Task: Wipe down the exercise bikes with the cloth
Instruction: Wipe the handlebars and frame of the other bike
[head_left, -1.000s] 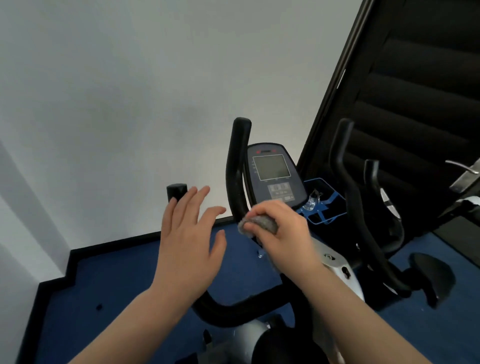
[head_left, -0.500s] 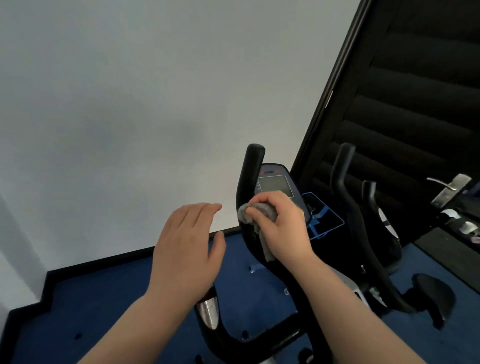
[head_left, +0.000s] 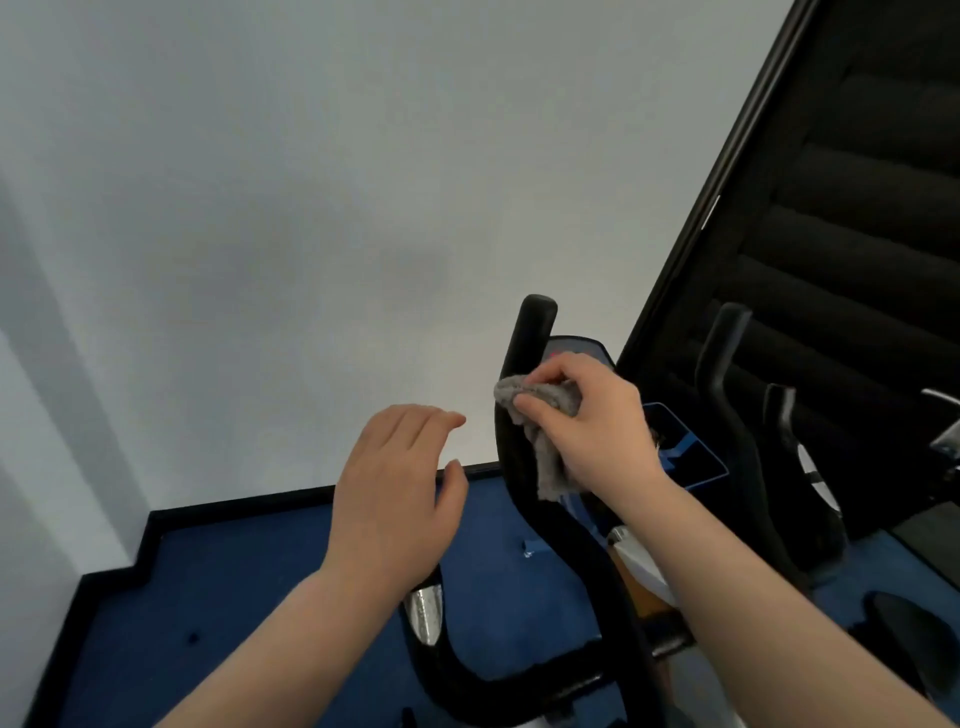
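Right hand (head_left: 597, 421) has the cloth (head_left: 540, 410) bunched between thumb and curled fingers, pressed against the right-side face of the upright handlebar (head_left: 519, 447). A loose tail of cloth hangs below the fist, draped down along the bar.

Key relation: the bar sits directly left of my right hand, touching through the cloth. Its long axis runs near vertical here, with the capped tip above the hand and the curve down to the crossbar below it. So I'd judge the stroke has to follow that axis, up to the cap or down the bend, not across.

Left hand (head_left: 395, 499) holds nothing, fingers relaxed and slightly bent, palm down. It hovers left of the bar and a bit lower, near but not touching. The right hand is the one on the work; the left looks free to steady the bar if needed.

Materials:
- Cloth: grey, nubby, soft, crumpled, probably microfibre.
- Handlebar: black, matte, round tube, looks like foam or rubber grip.
- A short chromed patch shows on the other bar (head_left: 423, 608) below my left wrist.
- Console (head_left: 587, 348): hard plastic, mostly hidden behind my right hand.

A second bike (head_left: 727, 415) stands to the right of my right hand, well apart, with the same black tubing. Floor (head_left: 260, 571) is blue carpet.
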